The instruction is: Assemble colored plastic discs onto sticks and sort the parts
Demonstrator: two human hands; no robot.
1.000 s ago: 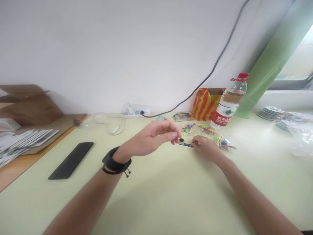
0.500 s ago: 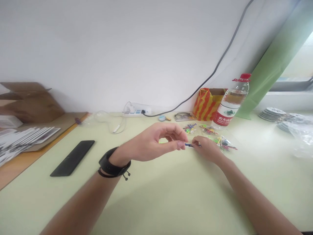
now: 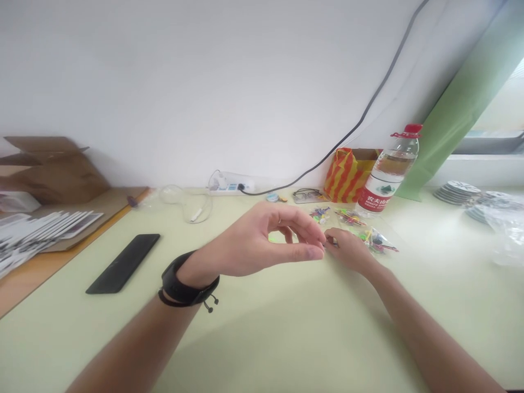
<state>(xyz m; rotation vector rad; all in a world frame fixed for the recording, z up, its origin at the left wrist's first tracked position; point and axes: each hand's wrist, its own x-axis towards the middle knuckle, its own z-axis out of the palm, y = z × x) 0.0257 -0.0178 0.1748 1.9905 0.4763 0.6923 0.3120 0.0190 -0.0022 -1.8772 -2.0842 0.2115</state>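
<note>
The work seems unfinished: near the colourful pieces [image 3: 375, 239], the left hand [image 3: 264, 240] is curved half-way, the right hand [image 3: 347, 248] has bent fingers, and what they hold I cannot tell.

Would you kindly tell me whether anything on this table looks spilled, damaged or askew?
Nothing looks visibly spilled or damaged. The red-capped water bottle appears to lean, its top toward the picture's right, though that may be lens distortion.
</note>
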